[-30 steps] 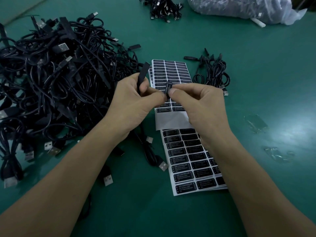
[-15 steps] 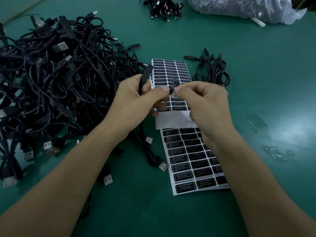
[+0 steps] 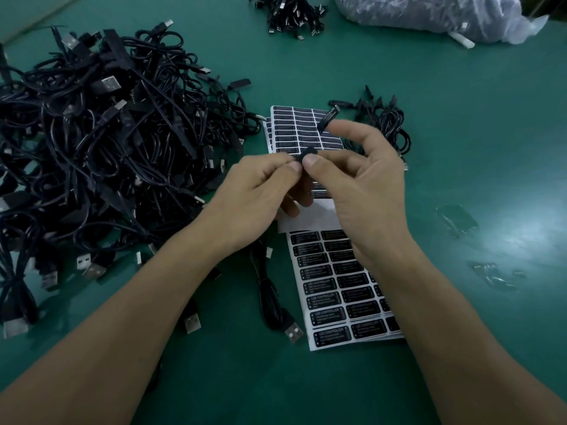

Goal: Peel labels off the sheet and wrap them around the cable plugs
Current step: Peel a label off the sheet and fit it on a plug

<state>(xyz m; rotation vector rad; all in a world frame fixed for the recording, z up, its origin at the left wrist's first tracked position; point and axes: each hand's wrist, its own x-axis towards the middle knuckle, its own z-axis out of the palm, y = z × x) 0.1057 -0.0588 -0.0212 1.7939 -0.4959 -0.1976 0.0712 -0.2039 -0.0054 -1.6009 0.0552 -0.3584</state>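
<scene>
**plug pinched at centre frame, label wrap under way**

the left hand (image 3: 260,191) and the right hand (image 3: 365,185) are meeting at the centre of the frame, just above the table (image 3: 475,154). both are gripping the same small dark plug (image 3: 308,152). each thumb tip is pressing toward a forefinger, and the plug is showing as a black nub between the two thumbnails. the right index finger is reaching out toward the upper middle, and a dark strip (image 3: 328,118) is sticking up past its tip. i cannot tell whether that is a peeled label or the plug's far end.

handling, as judged: the plug is looking light, narrow and rigid, so it is probably best pinched firmly on its flat sides. a label is likely thin, limp and sticky on one face, so it is liable to fold on itself or cling to skin. holding it by one edge seems safest.

pose: both forearms are coming in from the bottom corners, with the wrists hovering over the near label sheet (image 3: 334,302) at lower centre. a second sheet (image 3: 291,124) is lying just above the hands. the left hand's other fingers are curling underneath. a cable (image 3: 270,296) is lying below the left hand, ending in a usb end (image 3: 294,332). the big cable pile (image 3: 107,133) is filling the upper left.
</scene>
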